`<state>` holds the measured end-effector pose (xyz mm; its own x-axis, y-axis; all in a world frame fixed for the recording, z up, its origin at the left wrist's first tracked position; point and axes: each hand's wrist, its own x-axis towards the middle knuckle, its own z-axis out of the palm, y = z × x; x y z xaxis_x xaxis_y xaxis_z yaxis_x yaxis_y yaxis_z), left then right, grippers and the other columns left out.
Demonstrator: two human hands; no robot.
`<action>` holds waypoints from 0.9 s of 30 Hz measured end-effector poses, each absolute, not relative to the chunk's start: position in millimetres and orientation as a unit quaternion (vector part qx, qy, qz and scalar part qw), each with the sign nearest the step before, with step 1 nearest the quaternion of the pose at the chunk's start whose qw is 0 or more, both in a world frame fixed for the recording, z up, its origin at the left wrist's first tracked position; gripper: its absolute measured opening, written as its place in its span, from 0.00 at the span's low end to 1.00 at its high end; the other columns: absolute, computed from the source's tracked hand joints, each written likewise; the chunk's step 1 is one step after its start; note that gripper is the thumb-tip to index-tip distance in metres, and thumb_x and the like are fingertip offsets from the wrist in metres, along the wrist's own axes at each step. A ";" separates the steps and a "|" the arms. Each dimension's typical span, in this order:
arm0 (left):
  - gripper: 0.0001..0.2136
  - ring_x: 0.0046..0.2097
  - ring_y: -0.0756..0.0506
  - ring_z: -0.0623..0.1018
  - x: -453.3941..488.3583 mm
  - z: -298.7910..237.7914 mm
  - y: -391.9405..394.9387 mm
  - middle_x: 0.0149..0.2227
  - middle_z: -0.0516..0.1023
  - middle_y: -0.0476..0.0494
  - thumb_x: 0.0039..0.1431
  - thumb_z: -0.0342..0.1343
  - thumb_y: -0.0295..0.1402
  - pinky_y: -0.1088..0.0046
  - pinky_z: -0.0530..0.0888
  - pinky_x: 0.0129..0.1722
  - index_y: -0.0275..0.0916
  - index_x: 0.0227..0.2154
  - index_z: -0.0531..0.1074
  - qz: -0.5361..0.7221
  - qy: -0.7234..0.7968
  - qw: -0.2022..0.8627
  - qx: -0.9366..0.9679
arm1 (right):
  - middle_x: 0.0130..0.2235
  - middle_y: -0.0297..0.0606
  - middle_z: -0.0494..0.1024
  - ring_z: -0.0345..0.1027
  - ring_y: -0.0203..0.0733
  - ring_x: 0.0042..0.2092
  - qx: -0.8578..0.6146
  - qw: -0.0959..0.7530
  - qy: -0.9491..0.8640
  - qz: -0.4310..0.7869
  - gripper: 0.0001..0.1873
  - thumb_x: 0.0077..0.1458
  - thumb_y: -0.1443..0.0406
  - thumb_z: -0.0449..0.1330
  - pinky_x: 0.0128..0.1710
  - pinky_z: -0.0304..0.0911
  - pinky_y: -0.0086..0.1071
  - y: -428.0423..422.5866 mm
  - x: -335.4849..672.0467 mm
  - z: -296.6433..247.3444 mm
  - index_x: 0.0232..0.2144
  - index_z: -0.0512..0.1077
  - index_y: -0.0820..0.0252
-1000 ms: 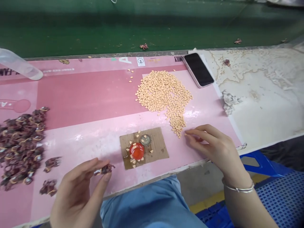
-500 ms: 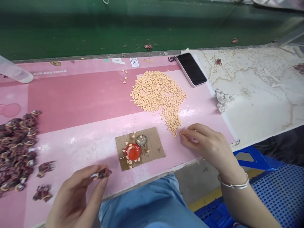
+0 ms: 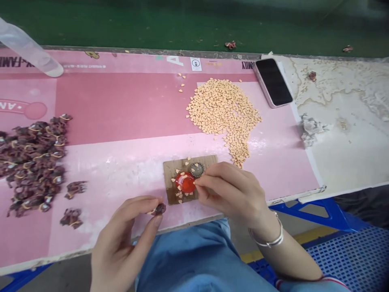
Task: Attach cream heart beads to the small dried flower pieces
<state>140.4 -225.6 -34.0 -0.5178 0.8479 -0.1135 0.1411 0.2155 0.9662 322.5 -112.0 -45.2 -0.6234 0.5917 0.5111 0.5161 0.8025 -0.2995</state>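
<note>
Between the thumb and fingers of my left hand (image 3: 127, 235) is a small dark reddish-brown figure (image 3: 159, 209) with a pale band. My right hand (image 3: 234, 192) pinches a tiny tan piece (image 3: 195, 182) at the right rim of a red round cap (image 3: 185, 183). The cap looks glossy inside, with several tan bits stuck around it. Beside it, a grey bottle cap (image 3: 197, 169) lies upturned on a piece of brown cardboard (image 3: 172, 198). Farther back spreads a pile of tan pieces (image 3: 223, 107), trailing toward my right hand.
Many dark figures (image 3: 36, 158) are heaped at the left, with two loose figures (image 3: 71, 218) nearby. A phone (image 3: 275, 83) lies back right, by a crumpled white lump (image 3: 313, 129). Behind the table runs a green surface (image 3: 121, 28). A clear plastic object (image 3: 33, 48) juts in at left.
My right hand has moved left from the tip of the tan pile to the red cap, carrying a tan piece. My left hand still holds the dark figure. The view has shifted.
</note>
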 end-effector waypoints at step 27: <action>0.12 0.28 0.49 0.81 117.1 -42.4 -221.1 0.28 0.83 0.45 0.57 0.76 0.49 0.81 0.81 0.29 0.50 0.38 0.90 0.516 0.522 0.649 0.200 | 0.31 0.30 0.81 0.80 0.36 0.32 -0.311 0.351 -0.854 0.225 0.11 0.61 0.73 0.70 0.39 0.84 0.29 -144.0 307.0 -23.7 0.35 0.80 0.50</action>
<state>117.1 -221.1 -42.4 -0.0763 0.8787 -0.4711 -0.4611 0.3879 0.7981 307.0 -144.0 -23.7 -0.5607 0.6886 0.4599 0.3733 0.7059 -0.6019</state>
